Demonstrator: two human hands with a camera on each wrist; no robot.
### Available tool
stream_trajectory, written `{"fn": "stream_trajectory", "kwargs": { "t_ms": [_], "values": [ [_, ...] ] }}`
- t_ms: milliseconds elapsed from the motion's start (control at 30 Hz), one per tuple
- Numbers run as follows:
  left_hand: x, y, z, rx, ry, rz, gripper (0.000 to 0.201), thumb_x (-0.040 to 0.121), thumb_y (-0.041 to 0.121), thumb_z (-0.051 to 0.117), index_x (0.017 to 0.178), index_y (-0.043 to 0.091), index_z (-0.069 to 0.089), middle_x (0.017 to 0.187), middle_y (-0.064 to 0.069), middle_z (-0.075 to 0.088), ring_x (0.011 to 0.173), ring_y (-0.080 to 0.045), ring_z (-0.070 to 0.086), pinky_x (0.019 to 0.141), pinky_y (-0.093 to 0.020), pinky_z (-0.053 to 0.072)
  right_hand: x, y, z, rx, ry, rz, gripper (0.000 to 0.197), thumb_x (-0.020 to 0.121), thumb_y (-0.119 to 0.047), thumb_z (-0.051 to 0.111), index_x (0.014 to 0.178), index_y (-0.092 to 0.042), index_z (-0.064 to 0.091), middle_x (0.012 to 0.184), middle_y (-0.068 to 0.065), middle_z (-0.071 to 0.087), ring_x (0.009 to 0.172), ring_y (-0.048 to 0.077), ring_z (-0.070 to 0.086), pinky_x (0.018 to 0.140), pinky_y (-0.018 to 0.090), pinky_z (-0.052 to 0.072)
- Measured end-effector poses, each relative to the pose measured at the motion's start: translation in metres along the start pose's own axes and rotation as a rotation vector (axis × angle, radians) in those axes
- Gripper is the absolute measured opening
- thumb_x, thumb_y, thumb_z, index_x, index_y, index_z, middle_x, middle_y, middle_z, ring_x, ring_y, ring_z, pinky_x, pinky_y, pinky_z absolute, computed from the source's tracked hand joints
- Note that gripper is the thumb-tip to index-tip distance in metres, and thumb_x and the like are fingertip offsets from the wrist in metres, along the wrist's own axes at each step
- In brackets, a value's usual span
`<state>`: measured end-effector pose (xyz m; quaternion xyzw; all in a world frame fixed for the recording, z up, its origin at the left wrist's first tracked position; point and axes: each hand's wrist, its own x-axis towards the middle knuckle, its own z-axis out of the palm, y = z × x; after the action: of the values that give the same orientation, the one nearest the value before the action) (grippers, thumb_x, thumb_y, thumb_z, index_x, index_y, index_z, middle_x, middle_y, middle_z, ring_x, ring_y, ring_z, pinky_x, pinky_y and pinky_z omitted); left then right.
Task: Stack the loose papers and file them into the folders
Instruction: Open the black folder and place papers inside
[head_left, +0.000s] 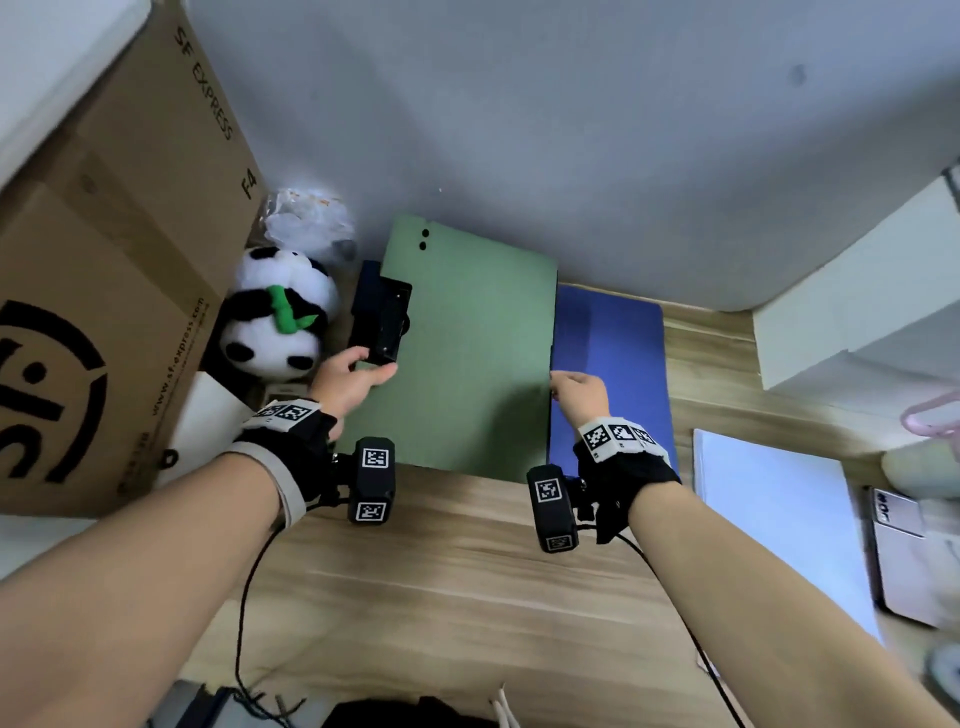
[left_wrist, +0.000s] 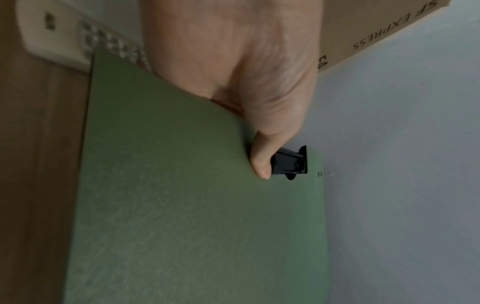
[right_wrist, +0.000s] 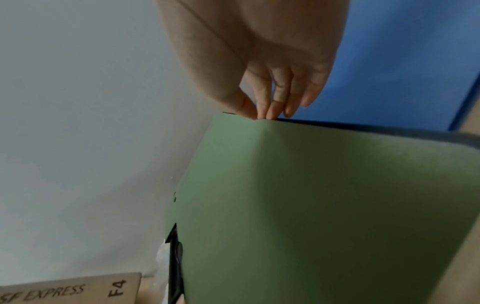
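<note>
A green folder (head_left: 467, 353) with a black clip (head_left: 382, 317) on its left edge lies at the back of the wooden desk (head_left: 441, 571). My left hand (head_left: 358, 376) grips that left edge beside the clip (left_wrist: 288, 162), thumb (left_wrist: 261, 164) on top of the folder (left_wrist: 194, 205). My right hand (head_left: 563, 384) pinches the folder's right edge (right_wrist: 324, 205) between thumb and fingertips (right_wrist: 270, 113). A blue folder (head_left: 608, 364) lies flat just to the right, also seen behind the right hand (right_wrist: 402, 72). A stack of white papers (head_left: 779, 519) lies further right.
A large cardboard box (head_left: 104, 286) stands at the left, with a panda plush (head_left: 275, 317) and a crumpled plastic bag (head_left: 306, 218) beside it. The wall is close behind the folders. A white shelf (head_left: 857, 312) and a flat silver device (head_left: 898, 545) are at the right.
</note>
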<state>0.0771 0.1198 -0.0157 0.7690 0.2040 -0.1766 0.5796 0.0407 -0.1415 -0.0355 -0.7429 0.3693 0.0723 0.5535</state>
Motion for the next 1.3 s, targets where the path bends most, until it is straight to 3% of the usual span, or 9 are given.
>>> {"fn": "stream_trajectory", "kwargs": {
  "t_ms": [200, 500, 600, 767, 933, 1000, 1067, 1200, 1300],
  "values": [
    [-0.054, -0.024, 0.068, -0.033, -0.161, -0.056, 0.012, 0.075, 0.026, 0.076, 0.081, 0.029, 0.066, 0.118, -0.013, 0.066, 0.110, -0.029, 0.061, 0.104, -0.048, 0.044, -0.023, 0.039, -0.078, -0.039, 0.183, 0.067, 0.031, 0.089, -0.013, 0.051, 0.115, -0.006, 0.066, 0.121, 0.011, 0.065, 0.115, 0.027, 0.059, 0.097, 0.030, 0.043],
    [-0.124, -0.062, 0.158, 0.000, -0.199, -0.191, 0.054, 0.085, 0.019, 0.069, 0.134, 0.007, 0.050, 0.145, -0.013, 0.044, 0.131, -0.026, 0.045, 0.108, -0.032, 0.035, -0.049, 0.109, -0.167, -0.147, 0.112, 0.265, 0.029, 0.093, -0.012, 0.044, 0.106, 0.003, 0.065, 0.114, 0.021, 0.065, 0.108, 0.032, 0.060, 0.090, 0.029, 0.046],
    [-0.139, -0.066, 0.172, 0.093, -0.233, -0.220, 0.063, 0.083, 0.022, 0.071, 0.137, 0.002, 0.045, 0.141, -0.012, 0.047, 0.129, -0.026, 0.047, 0.105, -0.031, 0.036, -0.052, 0.117, -0.182, -0.149, 0.085, 0.324, 0.024, 0.090, -0.013, 0.047, 0.066, -0.008, 0.050, 0.082, 0.019, 0.054, 0.076, 0.029, 0.052, 0.071, 0.029, 0.040],
    [-0.145, -0.063, 0.175, 0.235, -0.353, -0.236, 0.014, 0.090, 0.022, 0.062, 0.079, 0.015, 0.056, 0.084, -0.001, 0.058, 0.083, -0.018, 0.058, 0.074, -0.027, 0.044, -0.064, 0.095, -0.200, 0.028, -0.118, 0.290, 0.009, 0.085, -0.005, 0.051, 0.079, -0.006, 0.057, 0.071, 0.009, 0.049, 0.060, 0.020, 0.044, 0.055, 0.026, 0.039],
    [-0.139, -0.025, 0.161, 0.245, -0.246, -0.086, 0.024, 0.097, 0.027, 0.045, 0.079, 0.017, 0.057, 0.091, -0.028, 0.052, 0.099, -0.028, 0.054, 0.087, -0.034, 0.041, -0.078, 0.043, -0.191, 0.056, -0.365, 0.099, 0.023, 0.090, -0.030, 0.052, 0.091, -0.012, 0.066, 0.087, -0.001, 0.068, 0.078, 0.015, 0.064, 0.077, 0.027, 0.053],
    [-0.137, 0.005, 0.154, 0.233, -0.206, -0.036, 0.034, 0.099, 0.031, 0.039, 0.065, 0.024, 0.040, 0.083, -0.013, 0.047, 0.086, -0.022, 0.047, 0.077, -0.031, 0.038, -0.081, 0.024, -0.176, 0.024, -0.437, 0.057, 0.053, 0.079, -0.051, 0.057, 0.117, -0.014, 0.063, 0.120, -0.003, 0.066, 0.109, 0.018, 0.062, 0.104, 0.043, 0.043],
    [-0.140, 0.041, 0.147, 0.196, -0.196, 0.014, 0.037, 0.098, 0.038, 0.035, 0.063, 0.028, 0.028, 0.071, 0.003, 0.035, 0.069, -0.017, 0.039, 0.063, -0.028, 0.032, -0.088, 0.007, -0.158, 0.020, -0.550, 0.016, 0.053, 0.084, -0.055, 0.052, 0.119, -0.015, 0.062, 0.117, -0.002, 0.066, 0.104, 0.019, 0.064, 0.100, 0.041, 0.046],
    [-0.155, 0.099, 0.129, 0.450, -0.241, 0.176, 0.044, 0.097, 0.047, 0.033, 0.115, 0.012, 0.053, 0.088, -0.001, 0.050, 0.084, -0.022, 0.051, 0.067, -0.030, 0.039, -0.106, -0.017, -0.120, 0.052, -0.722, -0.065, 0.040, 0.097, -0.045, 0.036, 0.115, -0.017, 0.058, 0.099, 0.001, 0.065, 0.092, 0.019, 0.063, 0.084, 0.032, 0.051],
    [-0.164, 0.112, 0.116, 0.748, -0.205, 0.220, 0.076, 0.093, 0.033, 0.050, 0.149, 0.007, 0.007, 0.123, -0.014, 0.057, 0.111, -0.032, 0.057, 0.087, -0.035, 0.047, -0.107, -0.018, -0.094, 0.004, -0.834, -0.054, 0.039, 0.099, -0.042, 0.031, 0.122, -0.021, 0.055, 0.109, -0.003, 0.063, 0.099, 0.015, 0.060, 0.090, 0.032, 0.046]
  ]
}}
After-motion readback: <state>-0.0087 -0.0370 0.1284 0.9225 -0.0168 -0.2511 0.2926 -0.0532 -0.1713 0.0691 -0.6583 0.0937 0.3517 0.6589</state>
